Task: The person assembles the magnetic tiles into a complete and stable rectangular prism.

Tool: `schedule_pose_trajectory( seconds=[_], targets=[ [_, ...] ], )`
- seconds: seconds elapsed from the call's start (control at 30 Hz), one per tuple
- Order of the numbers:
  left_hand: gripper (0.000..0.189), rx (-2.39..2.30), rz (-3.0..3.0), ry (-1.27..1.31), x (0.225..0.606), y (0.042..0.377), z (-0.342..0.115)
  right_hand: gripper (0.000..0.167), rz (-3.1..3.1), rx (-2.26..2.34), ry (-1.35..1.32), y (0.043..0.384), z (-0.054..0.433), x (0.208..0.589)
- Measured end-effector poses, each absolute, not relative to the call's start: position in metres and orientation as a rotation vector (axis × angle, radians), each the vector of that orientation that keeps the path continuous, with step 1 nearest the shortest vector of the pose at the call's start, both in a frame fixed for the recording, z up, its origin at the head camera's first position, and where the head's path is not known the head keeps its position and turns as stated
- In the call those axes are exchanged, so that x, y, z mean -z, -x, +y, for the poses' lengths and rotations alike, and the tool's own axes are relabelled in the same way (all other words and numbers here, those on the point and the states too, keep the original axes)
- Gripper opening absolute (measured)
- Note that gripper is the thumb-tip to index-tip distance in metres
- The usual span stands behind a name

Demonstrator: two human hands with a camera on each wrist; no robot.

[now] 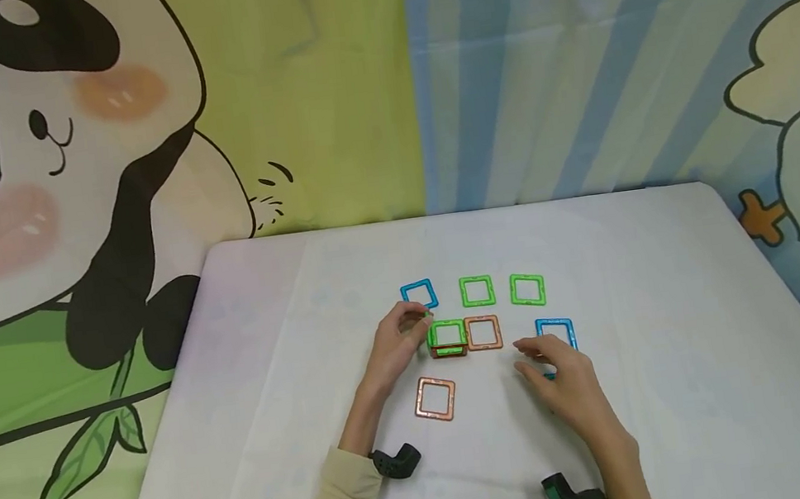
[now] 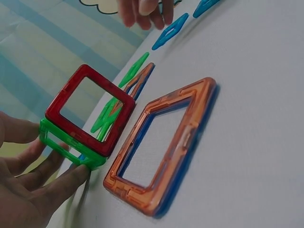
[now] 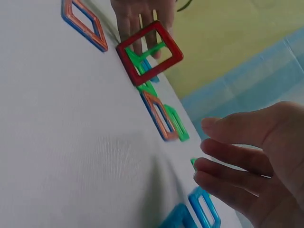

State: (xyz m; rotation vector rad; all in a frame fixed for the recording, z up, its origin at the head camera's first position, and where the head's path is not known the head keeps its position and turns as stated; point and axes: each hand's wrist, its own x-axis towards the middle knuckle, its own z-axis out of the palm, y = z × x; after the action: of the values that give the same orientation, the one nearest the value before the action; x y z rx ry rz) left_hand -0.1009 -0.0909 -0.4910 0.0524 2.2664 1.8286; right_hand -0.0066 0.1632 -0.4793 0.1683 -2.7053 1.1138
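Note:
My left hand (image 1: 395,348) pinches a green magnetic tile (image 2: 78,146), an open square frame, between thumb and fingers. It forms one side of a small standing box, and a red magnetic tile (image 2: 120,128) stands upright as the face towards me. An orange tile (image 1: 484,347) lies flat against the box's right side. Another orange tile (image 1: 418,397) lies nearer me. The right hand (image 1: 570,383) is held over the table with loosely bent fingers and nothing between them. Beside it lies a blue tile (image 1: 554,321), and part of a second blue tile (image 3: 178,218) shows below the fingers.
Behind the box, a blue tile (image 1: 415,284) and two green tiles, one in the middle (image 1: 475,278) and one to the right (image 1: 526,276), lie in a row. The white table (image 1: 686,381) reaches back to a printed curtain (image 1: 325,125).

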Motion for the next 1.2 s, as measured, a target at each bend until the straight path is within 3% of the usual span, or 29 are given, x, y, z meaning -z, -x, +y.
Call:
schedule_pose_trajectory(
  seconds=[0.4,0.83,1.2],
  targets=[
    [0.028,-1.823,2.254,-0.016,0.492,0.095,-0.092,0.031,-2.851,-1.047,0.135,-0.024,0.187,0.475],
    [0.027,-1.799,2.267,-0.014,0.493,0.099,-0.094,0.03,-2.939,-1.07,0.284,-0.026,0.2,0.487],
    [0.027,-1.794,2.256,-0.029,0.492,0.099,-0.092,0.011,-2.926,-1.047,0.311,-0.023,0.201,0.492]
  ],
)
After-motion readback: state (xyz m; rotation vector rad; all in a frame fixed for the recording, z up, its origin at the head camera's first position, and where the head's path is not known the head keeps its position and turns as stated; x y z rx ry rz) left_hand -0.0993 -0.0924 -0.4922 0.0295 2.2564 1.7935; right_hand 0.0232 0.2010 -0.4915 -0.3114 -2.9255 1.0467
